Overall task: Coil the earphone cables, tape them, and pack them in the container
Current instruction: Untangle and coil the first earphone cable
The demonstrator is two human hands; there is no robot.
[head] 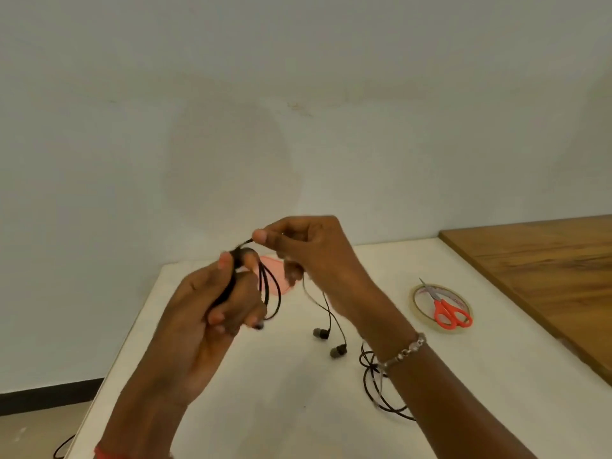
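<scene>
Above the white table, my left grip curls round the black earphone cable loops; my right grip pinches its free end. Earbuds hang beneath. The tape roll and scissors lie well right, near the table's wooden-bordered edge.

Left hand gripping coiled cable, right hand pinching its end

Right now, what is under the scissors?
A tape roll lies flat on the table, and the scissors rest across it. Their red handles hide part of its near rim.
</scene>
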